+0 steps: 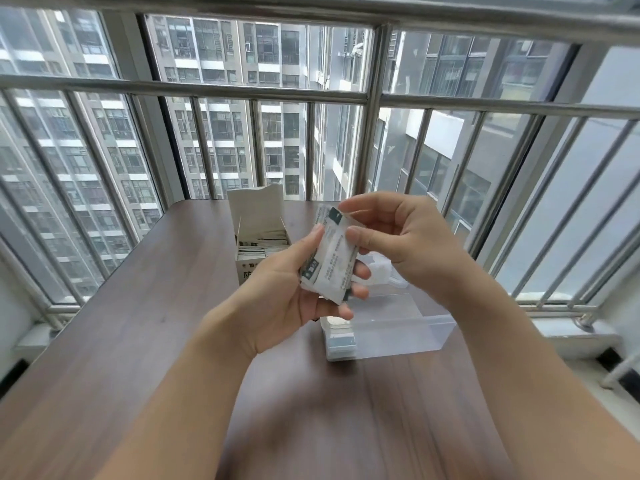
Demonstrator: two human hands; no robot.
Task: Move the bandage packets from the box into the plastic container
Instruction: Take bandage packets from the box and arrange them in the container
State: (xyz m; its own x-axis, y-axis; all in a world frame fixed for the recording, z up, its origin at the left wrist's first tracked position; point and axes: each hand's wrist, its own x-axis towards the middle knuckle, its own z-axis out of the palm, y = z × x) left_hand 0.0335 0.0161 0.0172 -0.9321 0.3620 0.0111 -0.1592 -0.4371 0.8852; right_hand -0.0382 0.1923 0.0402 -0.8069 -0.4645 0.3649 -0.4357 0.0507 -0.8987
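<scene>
A stack of white bandage packets (330, 259) with dark green print is held above the table. My left hand (294, 299) grips the stack from below and the left. My right hand (391, 233) pinches its upper end between thumb and fingers. Behind my left hand stands the white cardboard box (258, 216), its lid flap up, with more packets (263, 244) inside. The clear plastic container (408, 327) lies on the table below my hands. A few packets (341, 336) rest in its left end.
Everything stands on a brown wooden table (156, 323). A clear lid (381, 271) lies behind the container, partly hidden by my right hand. A metal window railing (242, 88) runs close behind and to both sides of the table.
</scene>
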